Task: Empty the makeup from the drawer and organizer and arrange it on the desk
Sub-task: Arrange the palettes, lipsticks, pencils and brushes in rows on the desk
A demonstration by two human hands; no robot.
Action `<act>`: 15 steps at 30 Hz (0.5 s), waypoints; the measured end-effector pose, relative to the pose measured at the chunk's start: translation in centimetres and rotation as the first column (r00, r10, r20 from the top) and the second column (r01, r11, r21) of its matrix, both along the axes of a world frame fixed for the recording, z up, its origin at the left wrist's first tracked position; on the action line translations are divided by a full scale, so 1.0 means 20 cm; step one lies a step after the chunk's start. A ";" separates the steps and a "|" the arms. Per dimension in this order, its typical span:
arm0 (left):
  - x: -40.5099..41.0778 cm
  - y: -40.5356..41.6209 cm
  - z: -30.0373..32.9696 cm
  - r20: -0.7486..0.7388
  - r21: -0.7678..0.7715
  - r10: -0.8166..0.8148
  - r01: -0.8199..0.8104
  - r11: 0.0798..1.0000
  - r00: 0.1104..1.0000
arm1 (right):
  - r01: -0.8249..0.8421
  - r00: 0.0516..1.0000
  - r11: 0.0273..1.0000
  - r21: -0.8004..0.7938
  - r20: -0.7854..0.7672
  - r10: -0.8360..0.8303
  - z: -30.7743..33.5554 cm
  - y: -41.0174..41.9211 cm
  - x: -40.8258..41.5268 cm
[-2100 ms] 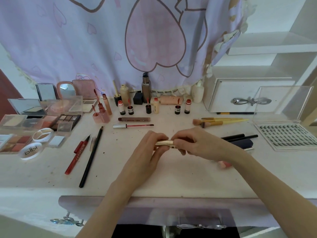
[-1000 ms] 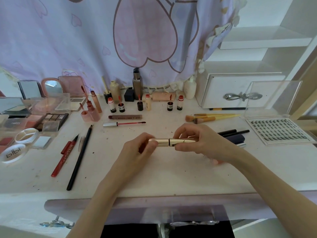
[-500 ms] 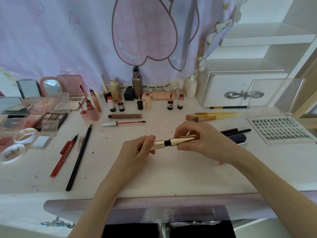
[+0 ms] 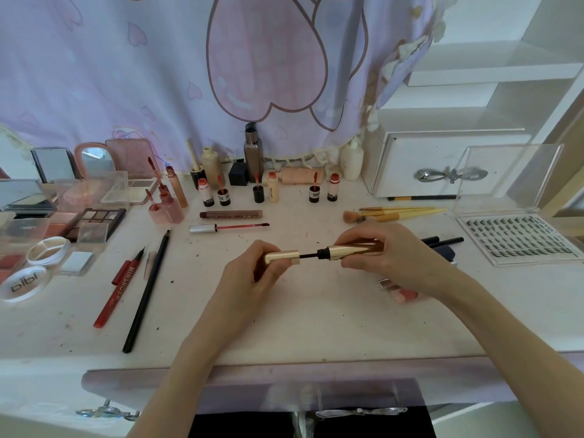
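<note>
Both hands were up over the middle of the white desk [image 4: 316,327], and the gold tube was coming apart! The left hand [image 4: 249,279] curled its fingers and thumb round the short shiny gold cap [image 4: 282,257], gripping it tight. The right hand [image 4: 385,257] wrapped round the longer gold metallic mascara tube [image 4: 350,250], fingers closed over its far end. Between the two grips a thin black wand [image 4: 308,256] showed, bridging cap and the tube's black neck, so the two pieces were drawn a little apart but still in line. Just beyond the grip lay a silver-capped red lip-gloss wand [image 4: 227,228] flat on the desk. Left of the left hand, a long black pencil [image 4: 147,292] and a red liner pen [image 4: 121,284] lay side by side. Under the right wrist, a small pink bottle [image 4: 399,290] rested, partly hidden. Right of that hand sat a clear case of false lashes [image 4: 518,238].
</note>
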State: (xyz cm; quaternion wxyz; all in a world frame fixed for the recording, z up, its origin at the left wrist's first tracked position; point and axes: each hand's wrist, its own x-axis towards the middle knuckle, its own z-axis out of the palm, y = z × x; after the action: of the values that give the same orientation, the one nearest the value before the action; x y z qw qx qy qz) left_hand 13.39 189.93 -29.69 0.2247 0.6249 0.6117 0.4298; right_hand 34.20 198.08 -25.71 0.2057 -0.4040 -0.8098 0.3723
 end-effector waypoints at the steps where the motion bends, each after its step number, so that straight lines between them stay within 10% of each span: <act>1: 0.00 0.00 0.00 -0.007 0.002 0.005 -0.005 1.000 1.000 | 0.013 1.000 1.000 -0.009 -0.010 -0.013 0.00 0.01 0.01; 15: 0.00 0.01 -0.02 -0.092 -0.009 0.003 -0.004 1.000 0.996 | -0.041 0.998 0.998 0.055 0.058 0.038 0.03 0.03 0.09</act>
State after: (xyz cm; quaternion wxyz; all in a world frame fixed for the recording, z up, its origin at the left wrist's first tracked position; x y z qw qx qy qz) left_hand 13.37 190.22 -30.11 0.1983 0.6420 0.6244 0.3982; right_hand 36.04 198.77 -25.21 0.1866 -0.3923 -0.8334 0.3416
